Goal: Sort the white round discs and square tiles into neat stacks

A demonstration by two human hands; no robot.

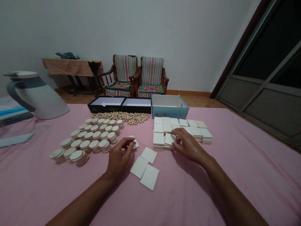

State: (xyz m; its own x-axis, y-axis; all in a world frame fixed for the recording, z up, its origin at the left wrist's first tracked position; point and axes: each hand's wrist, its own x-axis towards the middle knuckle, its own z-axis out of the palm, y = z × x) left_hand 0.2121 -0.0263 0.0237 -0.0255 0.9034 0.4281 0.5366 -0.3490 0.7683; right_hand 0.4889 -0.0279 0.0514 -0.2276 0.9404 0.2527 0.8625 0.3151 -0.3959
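My left hand (121,153) is closed, its curled fingers around a few white square tiles (136,145) that show partly behind the fingertips. My right hand (185,142) pinches a white square tile (169,138) at the top of a front stack in the block of tile stacks (158,138). The fingers hide part of that stack and the ones behind it. Between my hands, three loose square tiles (149,176) lie flat on the pink cloth, edges touching or overlapping.
Stacks of round white discs (94,144) stand in rows at left. Small wooden beads (127,117) lie before a black divided tray (105,108). A light blue box (169,111) sits behind the tile stacks. A white jug (47,100) stands far left; two chairs (151,73) are beyond the table.
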